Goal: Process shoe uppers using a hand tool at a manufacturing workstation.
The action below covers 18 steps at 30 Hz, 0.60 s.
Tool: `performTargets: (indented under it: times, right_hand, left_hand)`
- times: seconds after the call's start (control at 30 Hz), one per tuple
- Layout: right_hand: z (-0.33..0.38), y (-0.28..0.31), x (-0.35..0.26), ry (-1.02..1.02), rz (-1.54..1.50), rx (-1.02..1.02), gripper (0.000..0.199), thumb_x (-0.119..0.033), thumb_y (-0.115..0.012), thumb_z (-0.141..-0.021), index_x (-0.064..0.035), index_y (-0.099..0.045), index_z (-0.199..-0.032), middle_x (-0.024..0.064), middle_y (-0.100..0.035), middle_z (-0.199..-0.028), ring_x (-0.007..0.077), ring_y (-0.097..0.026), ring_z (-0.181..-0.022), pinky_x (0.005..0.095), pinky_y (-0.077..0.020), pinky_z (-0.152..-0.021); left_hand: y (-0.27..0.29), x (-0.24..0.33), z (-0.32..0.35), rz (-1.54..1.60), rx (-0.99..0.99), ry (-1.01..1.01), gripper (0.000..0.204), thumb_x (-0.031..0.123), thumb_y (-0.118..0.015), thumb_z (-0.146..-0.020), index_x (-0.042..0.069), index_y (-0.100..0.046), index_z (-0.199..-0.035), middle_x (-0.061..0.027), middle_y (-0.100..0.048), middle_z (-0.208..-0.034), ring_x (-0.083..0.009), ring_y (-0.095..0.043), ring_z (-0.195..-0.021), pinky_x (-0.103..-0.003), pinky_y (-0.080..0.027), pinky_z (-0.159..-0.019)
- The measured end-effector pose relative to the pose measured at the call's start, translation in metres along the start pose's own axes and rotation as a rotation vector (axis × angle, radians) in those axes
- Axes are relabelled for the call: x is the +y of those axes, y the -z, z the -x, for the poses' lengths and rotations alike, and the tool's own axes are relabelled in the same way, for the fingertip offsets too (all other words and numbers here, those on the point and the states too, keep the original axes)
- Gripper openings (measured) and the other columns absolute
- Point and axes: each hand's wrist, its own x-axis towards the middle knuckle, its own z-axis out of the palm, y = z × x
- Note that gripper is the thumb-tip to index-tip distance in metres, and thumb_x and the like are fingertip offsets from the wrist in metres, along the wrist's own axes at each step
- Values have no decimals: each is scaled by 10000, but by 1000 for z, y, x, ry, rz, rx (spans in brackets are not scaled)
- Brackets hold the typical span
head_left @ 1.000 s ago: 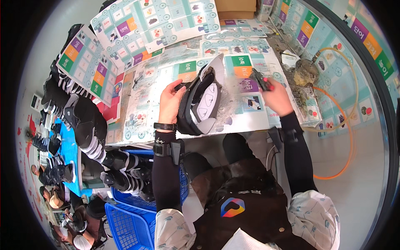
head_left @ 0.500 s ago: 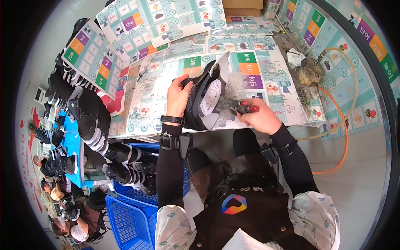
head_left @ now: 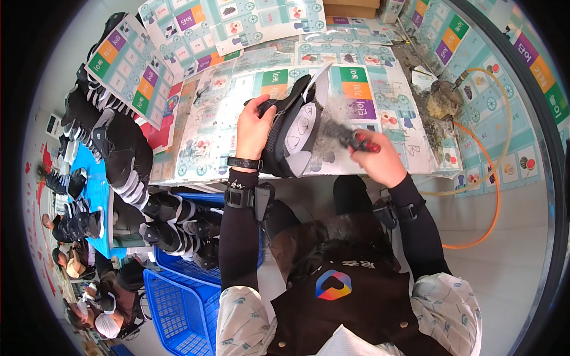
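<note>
Holding a black and grey shoe (head_left: 291,133) up over the picture-covered table (head_left: 208,124), the left hand (head_left: 254,127) is wrapped tight around its heel end. The right hand (head_left: 380,157) is closed around a small dark brush with a red handle (head_left: 350,137), just beside the sole. The shoe could tip or slip if the brush pushes too hard, because only one hand steadies it.

Left hand (head_left: 254,127) curled in a grip, right hand (head_left: 374,159) fisted beside it.
</note>
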Motion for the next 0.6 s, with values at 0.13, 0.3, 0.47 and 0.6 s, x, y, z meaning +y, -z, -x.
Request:
performTargets:
  times: [0.13, 0.3, 0.47, 0.6]
  right_hand:
    - [-1, 3, 8, -47, -38, 83, 239, -116, -687, -825, 30, -687, -1014, 246, -645, -784, 444, -600, -740, 446, -488, -707]
    - [13, 0, -4, -11, 7, -208, 147, -84, -678, -790, 22, -664, -891, 79, -601, -665, 159, -581, -612, 317, -448, -607]
    - [6, -1, -7, 37, 121, 109, 199, -81, -672, -788, 44, -638, -939, 182, -582, -710, 322, -529, -650, 388, -464, -669]
    - [7, 0, -8, 32, 117, 138, 205, -78, -676, -781, 46, -638, -941, 182, -586, -714, 324, -529, -654, 385, -462, -674]
  left_hand:
    - [0, -2, 2, -80, 28, -48, 412, 92, -746, -944, -46, -658, -1322, -143, -739, -1153, -170, -689, -988, -295, -542, -874]
    - [0, 4, 6, -90, 37, -53, 408, 88, -740, -945, -47, -657, -1321, -145, -738, -1157, -171, -692, -990, -296, -544, -877]
    - [-1, 8, 10, -97, 32, -30, 400, 94, -731, -950, -46, -658, -1318, -143, -739, -1156, -169, -692, -985, -295, -545, -876]
    - [0, 1, 8, -116, 47, -62, 397, 96, -730, -951, -40, -662, -1317, -134, -739, -1148, -162, -691, -986, -292, -545, -871]
